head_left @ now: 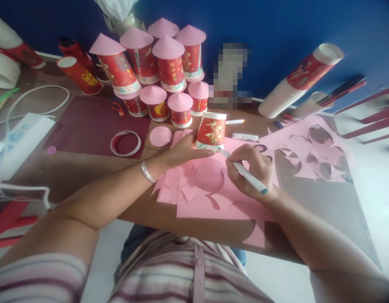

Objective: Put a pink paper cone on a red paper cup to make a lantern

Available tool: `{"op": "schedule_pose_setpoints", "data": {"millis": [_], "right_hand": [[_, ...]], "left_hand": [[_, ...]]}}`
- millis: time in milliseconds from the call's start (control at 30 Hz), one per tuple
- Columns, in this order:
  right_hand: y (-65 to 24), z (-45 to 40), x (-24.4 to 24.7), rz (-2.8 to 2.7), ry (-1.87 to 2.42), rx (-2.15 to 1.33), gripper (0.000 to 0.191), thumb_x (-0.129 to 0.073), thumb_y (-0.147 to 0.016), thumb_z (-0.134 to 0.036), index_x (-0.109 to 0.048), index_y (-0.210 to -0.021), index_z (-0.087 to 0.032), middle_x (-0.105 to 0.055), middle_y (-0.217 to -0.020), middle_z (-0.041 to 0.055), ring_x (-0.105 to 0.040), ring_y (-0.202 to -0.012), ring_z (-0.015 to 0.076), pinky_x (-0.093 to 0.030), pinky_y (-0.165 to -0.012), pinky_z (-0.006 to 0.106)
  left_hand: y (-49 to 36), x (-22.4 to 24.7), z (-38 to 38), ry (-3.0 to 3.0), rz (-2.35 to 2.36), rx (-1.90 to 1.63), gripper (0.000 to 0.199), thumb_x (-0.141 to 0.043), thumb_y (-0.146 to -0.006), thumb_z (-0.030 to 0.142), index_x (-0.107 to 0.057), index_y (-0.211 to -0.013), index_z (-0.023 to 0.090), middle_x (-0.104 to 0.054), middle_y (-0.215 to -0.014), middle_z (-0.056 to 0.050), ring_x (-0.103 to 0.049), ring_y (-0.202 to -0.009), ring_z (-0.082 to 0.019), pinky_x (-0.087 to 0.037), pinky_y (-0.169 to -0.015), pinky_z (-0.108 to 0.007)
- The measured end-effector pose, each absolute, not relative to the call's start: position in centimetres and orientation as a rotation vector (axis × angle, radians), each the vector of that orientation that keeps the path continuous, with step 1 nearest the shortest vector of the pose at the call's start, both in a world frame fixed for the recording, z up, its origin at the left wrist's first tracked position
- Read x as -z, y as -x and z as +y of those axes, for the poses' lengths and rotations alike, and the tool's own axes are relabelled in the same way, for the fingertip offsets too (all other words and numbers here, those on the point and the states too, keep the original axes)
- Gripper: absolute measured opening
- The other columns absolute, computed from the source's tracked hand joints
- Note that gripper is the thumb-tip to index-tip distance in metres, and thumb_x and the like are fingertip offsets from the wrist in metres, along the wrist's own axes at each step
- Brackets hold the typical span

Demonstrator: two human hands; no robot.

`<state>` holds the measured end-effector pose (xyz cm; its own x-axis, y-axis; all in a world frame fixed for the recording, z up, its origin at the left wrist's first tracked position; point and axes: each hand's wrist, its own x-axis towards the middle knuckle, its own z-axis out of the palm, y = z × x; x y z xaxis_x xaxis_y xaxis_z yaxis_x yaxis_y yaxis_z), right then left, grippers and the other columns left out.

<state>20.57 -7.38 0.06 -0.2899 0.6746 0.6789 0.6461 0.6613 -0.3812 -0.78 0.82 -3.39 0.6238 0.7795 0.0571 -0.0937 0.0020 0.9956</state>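
Observation:
In my left hand point(189, 149) is a short red paper cylinder point(212, 131) with a gold pattern and white bands at both ends. Green-blue lines run along its lower white band. My right hand point(252, 170) grips a white marker point(249, 176) with a green end cap. The marker's tip is at the lower band, touching or nearly so. Beneath both hands lie pink paper sheets point(194, 210) with cut curves and a round outline. A pink paper disc point(160, 136) lies left of the cylinder.
Several red cylinders with pink cone tops point(169, 63) stand stacked at the back. A white-and-red ring point(125, 143) lies on a dark red sheet point(87, 126). Cut pink scraps point(308, 147) lie at the right, near a tall paper tube point(300, 82). White cables point(36, 90) run at the left.

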Motion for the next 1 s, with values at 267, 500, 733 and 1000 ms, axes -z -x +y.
{"op": "schedule_pose_setpoints", "data": {"millis": [267, 500, 733, 1000], "right_hand": [[-20.51, -7.57, -0.36, -2.003, 1.055, -0.079, 0.011, -0.064, -0.088, -0.015, -0.06, -0.084, -0.024, -0.067, -0.07, -0.002, -0.062, -0.056, 0.0132, -0.05, -0.05, 0.026], [-20.48, -7.62, -0.62, -2.012, 1.068, -0.122, 0.01, -0.065, -0.088, -0.016, -0.06, -0.086, -0.024, -0.068, -0.072, -0.0018, -0.064, -0.057, 0.0135, -0.051, -0.052, 0.026], [-20.29, -7.49, -0.41, -2.01, 1.006, -0.099, 0.012, -0.063, -0.089, -0.013, -0.059, -0.085, -0.024, -0.067, -0.07, -0.0019, -0.064, -0.058, 0.0129, -0.051, -0.051, 0.025], [-20.31, -7.34, -0.39, -2.008, 0.98, -0.087, 0.014, -0.065, -0.088, -0.012, -0.059, -0.086, -0.024, -0.067, -0.072, -0.0014, -0.066, -0.059, 0.0131, -0.053, -0.053, 0.024]], "left_hand": [[0.86, 3.14, 0.68, -1.407, 0.686, -0.746, 0.067, -0.089, -0.078, 0.044, -0.06, -0.135, 0.021, -0.073, -0.133, -0.01, -0.067, -0.126, -0.031, -0.052, -0.109, -0.05], [0.76, 3.32, 0.75, -1.421, 0.684, -0.742, 0.069, -0.09, -0.076, 0.044, -0.061, -0.134, 0.021, -0.072, -0.134, -0.011, -0.066, -0.127, -0.033, -0.054, -0.107, -0.048], [0.79, 3.35, 0.73, -1.437, 0.689, -0.75, 0.067, -0.09, -0.077, 0.043, -0.06, -0.134, 0.023, -0.072, -0.134, -0.011, -0.067, -0.127, -0.033, -0.052, -0.108, -0.053], [0.7, 3.29, 0.71, -1.442, 0.714, -0.731, 0.071, -0.091, -0.074, 0.047, -0.06, -0.133, 0.021, -0.072, -0.133, -0.011, -0.067, -0.126, -0.033, -0.054, -0.107, -0.05]]}}
